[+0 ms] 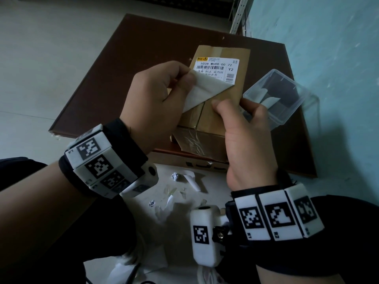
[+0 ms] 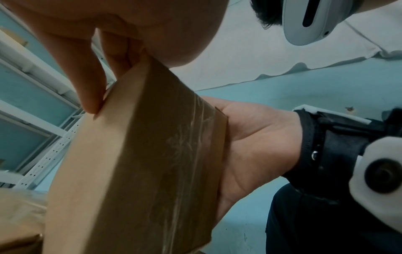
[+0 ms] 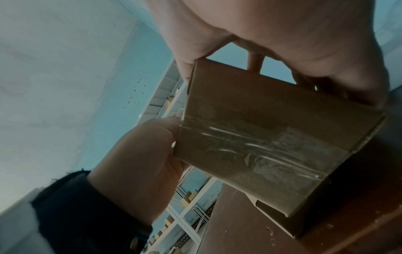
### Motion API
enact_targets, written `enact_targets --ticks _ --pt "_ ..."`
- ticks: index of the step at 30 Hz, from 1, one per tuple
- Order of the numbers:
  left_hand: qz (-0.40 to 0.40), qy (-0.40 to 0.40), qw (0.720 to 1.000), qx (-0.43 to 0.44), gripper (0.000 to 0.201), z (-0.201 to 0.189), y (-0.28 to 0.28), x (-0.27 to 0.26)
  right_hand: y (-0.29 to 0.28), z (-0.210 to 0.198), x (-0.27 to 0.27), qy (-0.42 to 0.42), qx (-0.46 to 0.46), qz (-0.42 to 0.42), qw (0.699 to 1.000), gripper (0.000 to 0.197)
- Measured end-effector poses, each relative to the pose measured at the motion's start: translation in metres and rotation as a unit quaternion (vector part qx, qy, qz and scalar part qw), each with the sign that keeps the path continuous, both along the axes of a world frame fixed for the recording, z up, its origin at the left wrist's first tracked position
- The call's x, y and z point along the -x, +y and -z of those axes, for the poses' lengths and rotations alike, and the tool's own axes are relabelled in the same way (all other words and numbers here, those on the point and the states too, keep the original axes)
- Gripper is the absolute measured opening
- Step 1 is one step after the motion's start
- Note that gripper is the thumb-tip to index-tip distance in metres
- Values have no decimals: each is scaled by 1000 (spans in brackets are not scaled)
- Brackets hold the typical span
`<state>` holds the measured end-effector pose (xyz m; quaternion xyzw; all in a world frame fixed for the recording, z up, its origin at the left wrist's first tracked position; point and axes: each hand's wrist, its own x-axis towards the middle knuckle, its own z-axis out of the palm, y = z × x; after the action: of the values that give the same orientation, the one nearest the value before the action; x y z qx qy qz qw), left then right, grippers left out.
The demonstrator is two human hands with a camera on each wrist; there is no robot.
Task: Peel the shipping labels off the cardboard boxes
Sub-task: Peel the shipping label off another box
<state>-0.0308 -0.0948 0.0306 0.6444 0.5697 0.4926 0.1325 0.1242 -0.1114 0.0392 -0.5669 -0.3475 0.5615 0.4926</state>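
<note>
Pinching the lifted corner of the label [image 1: 207,87] between thumb and fingers of the left hand [image 1: 158,95], curled tight on the paper. Bracing the box [image 1: 211,124] with the right hand [image 1: 244,138] — thumb pressed on the top face, fingers wrapped round the far side, a firm grip, confirmed from below in both wrist views. Resting tilted on the brown worktop [image 1: 123,78], near its front edge, with the near end raised by the hands.

Roughly half peeled, by the look of it: blank white backing folded over toward the left hand, printed part with barcode and "Y2" still stuck at the far end. Left to do — drawing the remainder off without tearing, probably slowly where clear tape crosses the cardboard.

Sitting just beside the box on the right: a clear tub [image 1: 274,95] with what looks like a white strip inside, possibly a removed label. Lying on the floor below: scraps [image 1: 184,181] of paper and film. Other boxes not clearly seen, so overall count impossible to judge.
</note>
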Motion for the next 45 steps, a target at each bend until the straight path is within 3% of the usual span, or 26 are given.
enact_targets --ticks 7,12,45 --pt "-11 -14 1000 3 19 2 -2 -1 0 2 1 0 -7 -2 1000 43" --pt "2 -39 999 -12 28 5 -3 -6 0 5 1 -2 -15 4 1000 42" --pt "-15 -9 1000 7 22 4 -12 -12 -5 7 -7 -2 -27 21 999 47"
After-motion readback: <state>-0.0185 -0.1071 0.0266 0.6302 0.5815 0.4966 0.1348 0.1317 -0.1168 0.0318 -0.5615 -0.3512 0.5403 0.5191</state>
